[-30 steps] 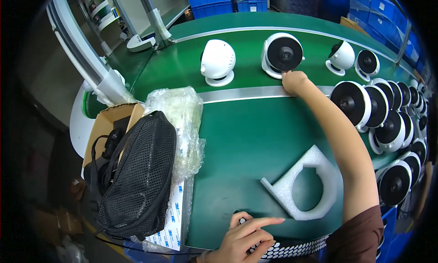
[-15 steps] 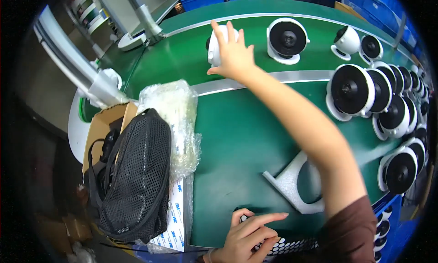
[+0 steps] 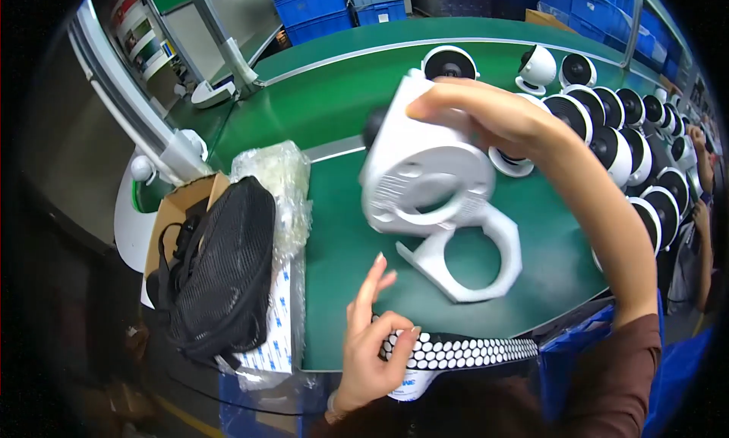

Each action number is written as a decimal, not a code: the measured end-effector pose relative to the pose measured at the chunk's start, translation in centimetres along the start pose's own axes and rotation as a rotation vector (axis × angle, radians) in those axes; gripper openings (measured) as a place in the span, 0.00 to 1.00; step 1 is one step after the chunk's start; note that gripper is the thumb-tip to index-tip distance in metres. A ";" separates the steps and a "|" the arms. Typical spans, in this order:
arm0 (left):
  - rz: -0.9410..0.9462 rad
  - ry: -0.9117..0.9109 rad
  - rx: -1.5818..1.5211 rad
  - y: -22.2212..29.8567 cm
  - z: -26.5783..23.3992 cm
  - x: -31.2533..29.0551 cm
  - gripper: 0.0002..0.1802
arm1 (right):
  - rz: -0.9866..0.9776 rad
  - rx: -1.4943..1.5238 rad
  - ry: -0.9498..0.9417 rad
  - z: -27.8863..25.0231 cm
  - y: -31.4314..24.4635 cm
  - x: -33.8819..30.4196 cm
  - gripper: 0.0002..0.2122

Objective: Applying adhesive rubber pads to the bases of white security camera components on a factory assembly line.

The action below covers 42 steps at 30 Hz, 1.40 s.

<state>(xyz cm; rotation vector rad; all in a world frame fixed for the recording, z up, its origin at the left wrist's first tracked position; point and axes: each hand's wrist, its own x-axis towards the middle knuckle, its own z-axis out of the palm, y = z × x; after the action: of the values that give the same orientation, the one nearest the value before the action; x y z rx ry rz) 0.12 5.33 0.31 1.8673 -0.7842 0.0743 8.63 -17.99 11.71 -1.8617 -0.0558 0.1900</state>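
My right hand (image 3: 486, 111) grips a white rounded device (image 3: 425, 153) from above, holding it over the green work surface. Its pale, vented side faces me, blurred by motion, and a black part shows at its left edge. Below it lies a white ring-shaped jig (image 3: 512, 267) with a straight arm, partly covered by the device. Near the front edge, my left hand (image 3: 372, 351) pinches the left end of a dark strip covered in round white stickers (image 3: 463, 353), its index finger raised. A white paper piece with blue print (image 3: 410, 386) hangs below the strip.
Several white devices with round black fronts (image 3: 607, 149) stand in rows at right; one (image 3: 449, 62) stands farther back. A black mesh bag (image 3: 224, 278) rests in a cardboard box (image 3: 158, 218) at left, beside bubble wrap (image 3: 266, 164). Blue crates (image 3: 315, 12) stand behind.
My right hand has picked up a white device from the far belt and brought it nearer. My left hand has risen with the sticker strip, which now shows more fully.
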 end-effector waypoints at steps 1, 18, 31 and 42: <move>0.015 0.003 -0.001 0.3 0.0 -0.3 0.04 | 0.037 0.094 0.051 -0.3 1.2 -1.0 0.19; 0.020 -0.003 -0.071 0.6 4.4 0.0 0.04 | -0.244 -0.584 0.687 -1.6 8.4 -7.5 0.22; 0.110 -0.198 -0.090 1.3 2.4 -0.4 0.03 | -0.233 0.086 0.229 10.5 11.9 -16.8 0.06; 0.185 -0.287 -0.017 2.0 3.6 -0.2 0.03 | -0.452 -0.243 0.384 9.6 11.5 -17.4 0.07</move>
<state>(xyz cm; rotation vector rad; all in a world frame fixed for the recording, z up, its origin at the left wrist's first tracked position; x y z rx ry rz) -2.21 1.94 0.22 1.8070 -1.1509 -0.0852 -10.75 -14.65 -0.18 -2.0428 -0.2393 -0.5058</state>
